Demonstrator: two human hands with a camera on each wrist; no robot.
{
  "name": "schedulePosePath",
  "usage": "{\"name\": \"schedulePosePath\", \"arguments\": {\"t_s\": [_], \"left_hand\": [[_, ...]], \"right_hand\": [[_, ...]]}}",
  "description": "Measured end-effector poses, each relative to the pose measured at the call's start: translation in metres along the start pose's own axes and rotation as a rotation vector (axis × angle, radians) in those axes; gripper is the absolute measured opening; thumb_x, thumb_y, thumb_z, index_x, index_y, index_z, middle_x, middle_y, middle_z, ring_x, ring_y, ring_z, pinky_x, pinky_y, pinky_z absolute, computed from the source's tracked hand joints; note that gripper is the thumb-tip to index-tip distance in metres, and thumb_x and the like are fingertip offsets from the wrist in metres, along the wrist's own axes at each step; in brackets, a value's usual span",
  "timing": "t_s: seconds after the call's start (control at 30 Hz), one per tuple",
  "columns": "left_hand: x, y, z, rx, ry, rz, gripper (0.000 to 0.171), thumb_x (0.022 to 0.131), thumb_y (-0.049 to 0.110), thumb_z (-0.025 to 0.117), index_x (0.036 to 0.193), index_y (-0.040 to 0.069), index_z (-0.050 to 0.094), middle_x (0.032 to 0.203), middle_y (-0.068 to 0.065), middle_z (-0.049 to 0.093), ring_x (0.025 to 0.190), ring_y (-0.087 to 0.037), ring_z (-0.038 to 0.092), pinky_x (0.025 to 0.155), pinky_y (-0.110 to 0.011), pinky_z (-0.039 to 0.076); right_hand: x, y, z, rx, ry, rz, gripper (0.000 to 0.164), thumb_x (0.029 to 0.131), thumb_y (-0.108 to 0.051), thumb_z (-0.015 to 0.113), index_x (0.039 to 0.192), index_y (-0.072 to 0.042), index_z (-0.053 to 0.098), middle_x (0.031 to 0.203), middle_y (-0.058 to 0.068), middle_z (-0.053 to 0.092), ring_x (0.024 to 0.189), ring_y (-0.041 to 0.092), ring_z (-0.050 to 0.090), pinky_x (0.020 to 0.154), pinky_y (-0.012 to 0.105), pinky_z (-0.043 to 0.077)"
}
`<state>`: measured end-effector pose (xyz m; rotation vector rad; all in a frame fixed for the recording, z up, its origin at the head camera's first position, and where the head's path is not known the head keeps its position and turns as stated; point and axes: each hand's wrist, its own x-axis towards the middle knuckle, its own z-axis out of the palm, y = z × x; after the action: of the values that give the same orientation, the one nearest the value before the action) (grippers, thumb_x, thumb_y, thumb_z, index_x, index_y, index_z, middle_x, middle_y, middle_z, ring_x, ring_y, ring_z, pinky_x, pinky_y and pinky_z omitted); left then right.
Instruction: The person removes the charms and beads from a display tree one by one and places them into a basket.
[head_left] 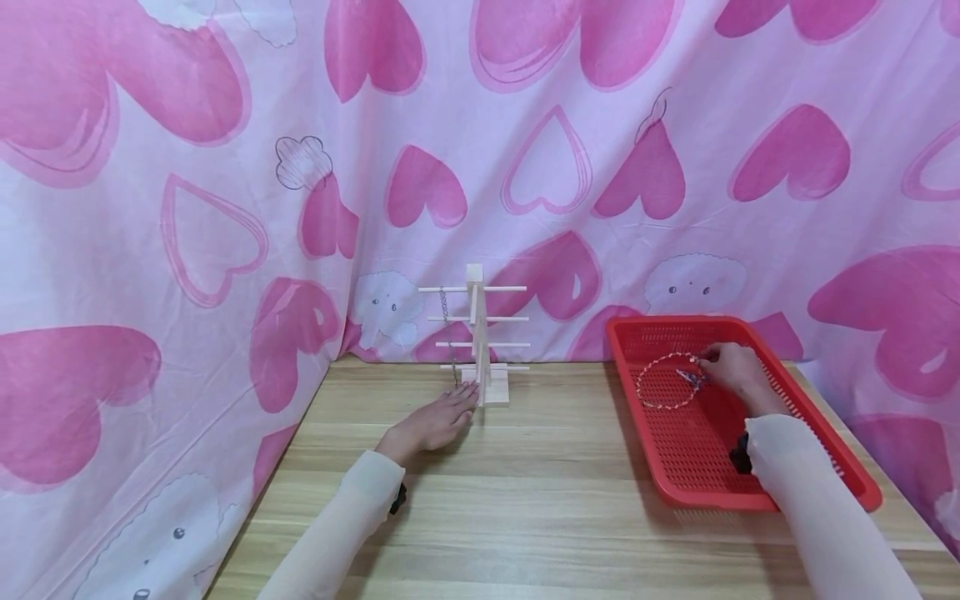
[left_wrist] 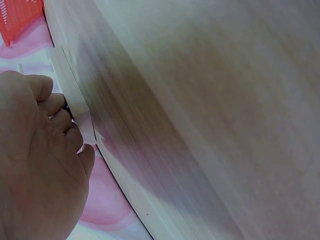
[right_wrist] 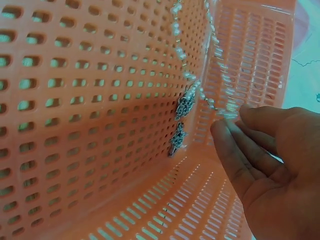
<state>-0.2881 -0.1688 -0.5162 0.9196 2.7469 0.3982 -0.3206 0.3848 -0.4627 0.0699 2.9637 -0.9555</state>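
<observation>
In the head view my right hand [head_left: 738,372] pinches a white-and-gold beaded necklace [head_left: 660,407] over the red basket [head_left: 652,450]. The right wrist view shows the beads [right_wrist: 181,52] between thumb and fingertips, the strand looping upward in that view. Two bunched silver chains [right_wrist: 184,106] lie in the basket close by. My left hand [head_left: 438,417] reaches to the wooden peg rack [head_left: 475,272], its extended fingers at the rack's base [head_left: 498,393]. In the left wrist view that hand [left_wrist: 40,150] is beside the wooden base; its exact contact is hard to make out. Thin dark chains [head_left: 444,304] hang on the rack's left pegs.
A light wood-grain table [head_left: 555,500] carries the rack at its back edge and the basket on the right. Pink heart-print cloth [head_left: 547,158] hangs behind and along both sides.
</observation>
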Motion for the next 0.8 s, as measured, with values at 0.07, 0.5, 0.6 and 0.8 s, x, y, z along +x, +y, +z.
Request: {"name": "schedulePosePath", "arguments": {"t_s": [0.07, 0.5, 0.6, 0.8], "left_hand": [[-0.0003, 0.0003, -0.0001, 0.001, -0.001, -0.001, 0.057, 0.117, 0.027, 0.030, 0.170, 0.006, 0.023, 0.180, -0.013, 0.014, 0.167, -0.035, 0.013, 0.137, -0.053, 0.020], [0.0003, 0.0007, 0.0002, 0.000, 0.002, 0.007, 0.058, 0.117, 0.027, 0.032, 0.169, 0.005, 0.023, 0.179, -0.014, 0.015, 0.167, -0.037, 0.014, 0.136, -0.055, 0.021], [0.0002, 0.0005, -0.0003, 0.009, 0.000, 0.000, 0.058, 0.117, 0.028, 0.030, 0.170, 0.006, 0.022, 0.180, -0.014, 0.014, 0.167, -0.036, 0.014, 0.136, -0.054, 0.020], [-0.0009, 0.0008, -0.0008, 0.025, -0.009, -0.011, 0.058, 0.118, 0.031, 0.028, 0.170, 0.009, 0.019, 0.180, -0.012, 0.013, 0.168, -0.033, 0.012, 0.137, -0.051, 0.019]], "right_hand": [[0.0004, 0.0005, -0.0006, -0.002, -0.005, 0.008, 0.041, 0.103, -0.008, 0.065, 0.136, 0.015, 0.058, 0.122, 0.039, 0.066, 0.092, 0.044, 0.073, 0.088, 0.065, 0.064], [0.0001, 0.0027, 0.0000, -0.007, -0.004, 0.025, 0.041, 0.102, -0.009, 0.067, 0.136, 0.013, 0.059, 0.123, 0.040, 0.065, 0.089, 0.043, 0.073, 0.089, 0.068, 0.062], [-0.0011, 0.0015, 0.0006, -0.001, 0.006, 0.012, 0.041, 0.103, -0.011, 0.067, 0.137, 0.011, 0.059, 0.124, 0.039, 0.066, 0.089, 0.043, 0.074, 0.088, 0.069, 0.062], [-0.0014, -0.0070, 0.0023, -0.001, 0.041, -0.021, 0.040, 0.104, -0.014, 0.066, 0.137, 0.008, 0.061, 0.125, 0.037, 0.066, 0.090, 0.042, 0.073, 0.087, 0.068, 0.063]]}}
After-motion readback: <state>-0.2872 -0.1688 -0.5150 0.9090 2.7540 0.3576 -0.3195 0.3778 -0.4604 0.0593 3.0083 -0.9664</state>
